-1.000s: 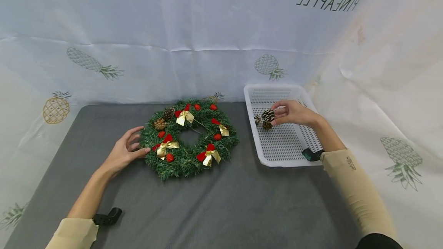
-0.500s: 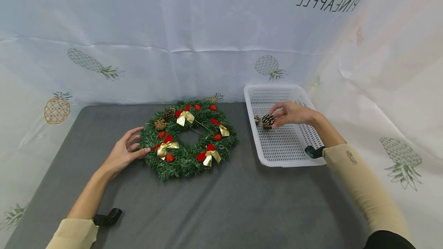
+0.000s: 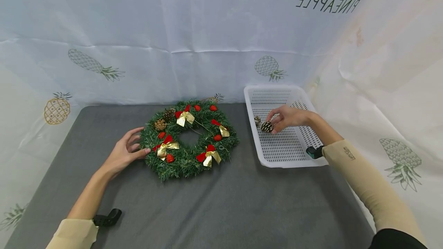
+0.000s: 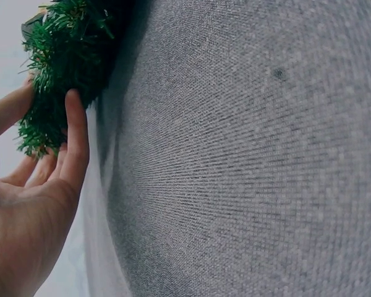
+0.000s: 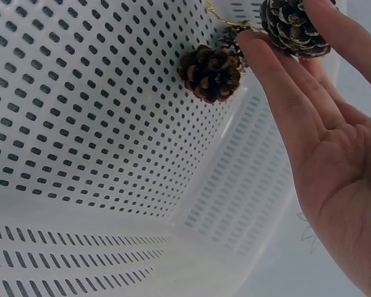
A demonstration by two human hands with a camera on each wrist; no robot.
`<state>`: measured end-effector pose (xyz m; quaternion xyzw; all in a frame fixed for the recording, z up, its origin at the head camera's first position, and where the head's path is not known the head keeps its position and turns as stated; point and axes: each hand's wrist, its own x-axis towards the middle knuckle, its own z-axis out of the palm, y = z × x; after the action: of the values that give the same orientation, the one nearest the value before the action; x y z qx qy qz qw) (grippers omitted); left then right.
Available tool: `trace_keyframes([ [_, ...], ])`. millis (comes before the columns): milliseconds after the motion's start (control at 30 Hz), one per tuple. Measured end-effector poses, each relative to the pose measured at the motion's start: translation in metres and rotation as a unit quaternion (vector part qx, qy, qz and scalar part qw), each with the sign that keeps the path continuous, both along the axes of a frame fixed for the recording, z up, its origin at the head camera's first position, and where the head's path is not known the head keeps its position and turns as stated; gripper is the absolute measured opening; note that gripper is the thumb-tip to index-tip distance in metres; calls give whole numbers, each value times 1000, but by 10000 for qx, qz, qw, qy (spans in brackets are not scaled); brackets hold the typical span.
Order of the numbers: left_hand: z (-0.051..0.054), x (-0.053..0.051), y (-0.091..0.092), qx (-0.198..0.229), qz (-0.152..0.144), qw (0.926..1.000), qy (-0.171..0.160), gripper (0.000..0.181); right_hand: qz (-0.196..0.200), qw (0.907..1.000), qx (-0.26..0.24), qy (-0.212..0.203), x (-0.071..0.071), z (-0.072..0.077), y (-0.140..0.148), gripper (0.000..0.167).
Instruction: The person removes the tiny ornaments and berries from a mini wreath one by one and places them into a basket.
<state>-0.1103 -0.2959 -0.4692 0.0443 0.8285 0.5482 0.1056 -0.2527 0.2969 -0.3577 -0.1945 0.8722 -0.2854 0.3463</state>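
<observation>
Right hand [image 3: 290, 117]: fingertips pinching one pine cone [image 3: 267, 127] at the white basket [image 3: 282, 153]. Left hand [image 3: 122, 152]: thumb and fingers gripping left edge of one green wreath [image 3: 185, 164], flat on grey table [image 3: 214, 214], left of basket. Two loose cones [image 5: 209, 73] in basket. On wreath: four red-and-gold bows [image 3: 165, 150], two attached cones [image 3: 160, 125], at least five red berries [image 3: 170, 158].

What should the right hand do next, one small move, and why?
Probably lift the pine cone clear of the basket, toward the wreath: the right hand pinches it over the basket, the left hand holds the wreath's edge, and two cones sit on the wreath's far-left part.
</observation>
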Motion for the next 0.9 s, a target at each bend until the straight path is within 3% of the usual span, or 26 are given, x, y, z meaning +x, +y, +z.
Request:
trace_keyframes([
  [433, -1, -2, 0, -89, 2, 10000, -6, 95, -101, 9995, -43, -288, -2, -10, -1, 52],
  [900, 0, -2, 0, -4, 10, 10000, -27, 95, -254, 9977, -407, -476, -5, -21, 5, 54],
])
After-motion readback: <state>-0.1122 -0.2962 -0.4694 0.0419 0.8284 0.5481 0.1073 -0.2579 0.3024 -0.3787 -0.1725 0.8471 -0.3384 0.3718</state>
